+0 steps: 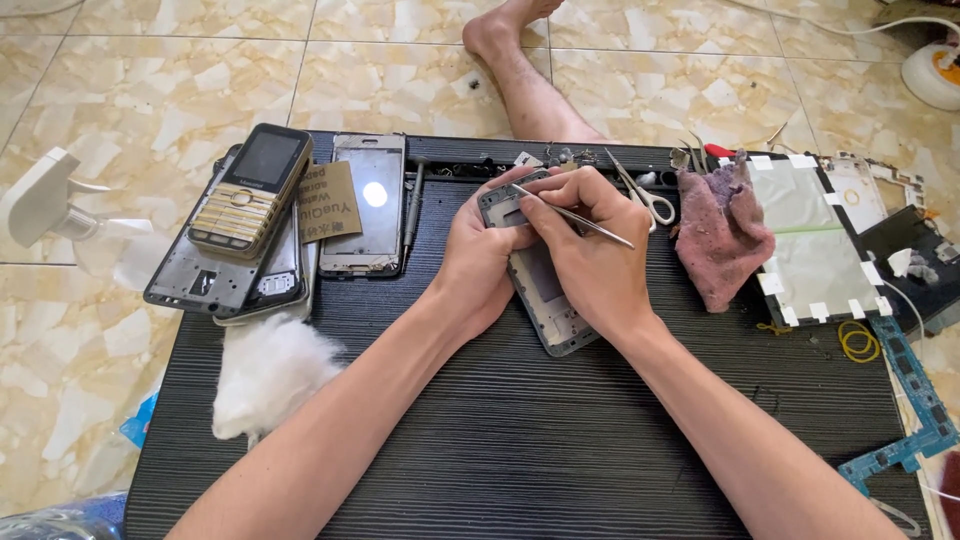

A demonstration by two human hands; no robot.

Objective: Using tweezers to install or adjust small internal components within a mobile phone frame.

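Observation:
A grey phone frame (548, 300) lies at the middle of a low black table (520, 440). My left hand (478, 258) grips the frame's upper left edge. My right hand (588, 248) rests over the frame and pinches thin metal tweezers (590, 222), whose tip points at the frame's top left corner. Both forearms reach in from the bottom edge of the view.
At the table's left, a gold keypad phone (250, 188) lies on stacked phone frames, with a phone screen panel (368, 205) and a screwdriver (412, 205) beside them. White cotton (268, 372) sits lower left. Scissors (645, 192), a purple rag (720, 228), a tablet panel (815, 245) and a blue circuit board (915, 400) lie right. A bare leg (525, 80) rests on the tiled floor.

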